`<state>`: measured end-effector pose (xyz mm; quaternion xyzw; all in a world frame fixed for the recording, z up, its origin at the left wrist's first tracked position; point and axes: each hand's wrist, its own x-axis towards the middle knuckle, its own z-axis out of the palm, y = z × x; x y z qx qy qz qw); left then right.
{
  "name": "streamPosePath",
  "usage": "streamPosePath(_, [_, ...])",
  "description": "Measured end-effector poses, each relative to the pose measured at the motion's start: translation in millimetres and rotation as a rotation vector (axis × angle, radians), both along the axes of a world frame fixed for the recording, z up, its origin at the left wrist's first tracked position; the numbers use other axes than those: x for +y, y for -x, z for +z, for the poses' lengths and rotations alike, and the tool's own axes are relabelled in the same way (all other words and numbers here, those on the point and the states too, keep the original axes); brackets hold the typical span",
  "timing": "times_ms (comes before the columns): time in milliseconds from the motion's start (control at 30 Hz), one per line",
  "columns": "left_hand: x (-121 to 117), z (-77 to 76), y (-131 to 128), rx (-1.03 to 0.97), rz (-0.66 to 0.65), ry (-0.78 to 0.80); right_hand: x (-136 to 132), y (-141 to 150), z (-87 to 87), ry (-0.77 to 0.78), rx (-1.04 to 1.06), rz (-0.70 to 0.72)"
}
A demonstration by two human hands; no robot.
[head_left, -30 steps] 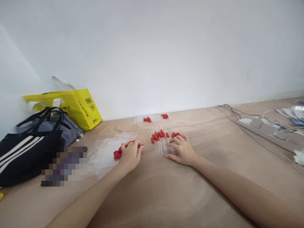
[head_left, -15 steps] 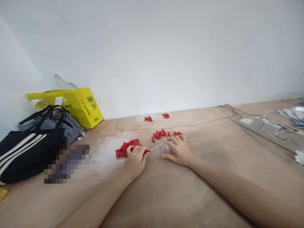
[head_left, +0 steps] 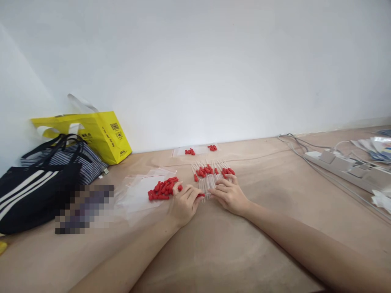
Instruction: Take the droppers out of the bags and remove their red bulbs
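My left hand [head_left: 185,203] is closed on a red rubber dropper bulb [head_left: 200,195], whose end pokes out past the fingertips. My right hand [head_left: 231,195] pinches a thin clear dropper tube [head_left: 208,195] that lines up with that bulb; the exact join between them is too small to make out. Beneath and behind the fingers lies a row of bare clear tubes [head_left: 203,184]. Beyond them are several droppers with red bulbs fitted [head_left: 206,170]. Loose red bulbs [head_left: 163,188] are heaped beside my left hand, on clear zip bags [head_left: 134,195].
Against the wall, another bag [head_left: 198,150] holds red-bulbed droppers. A yellow shopping bag [head_left: 114,142] and a black bag with white stripes [head_left: 39,195] stand at the left. A power strip [head_left: 345,167] with cables and several packets [head_left: 375,147] lie at the right.
My left hand has moved right with the bulb, closer to my right hand. My right fingers have drawn together around the tube, and less of it shows between the hands.
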<state>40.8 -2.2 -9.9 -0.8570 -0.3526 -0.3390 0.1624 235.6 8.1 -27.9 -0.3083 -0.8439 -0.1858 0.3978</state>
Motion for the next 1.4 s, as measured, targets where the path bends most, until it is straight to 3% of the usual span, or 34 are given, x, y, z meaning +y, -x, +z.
streamPosePath(267, [5,-2.7,-2,0.056,-0.043,-0.029,1,-2,-2.2,-0.134,-0.008,0.046])
streamPosePath(733, [-1,7.5,4,0.158,-0.085,-0.157,0,-7,-3.1,-0.107,-0.088,0.066])
streamPosePath(967, [-1,4.4,8,0.173,-0.119,-0.239,-3,-8,-3.7,-0.101,-0.059,0.086])
streamPosePath(1400, [-11,7.0,4,0.118,-0.129,-0.199,-6,-8,-1.1,-0.088,-0.035,0.076])
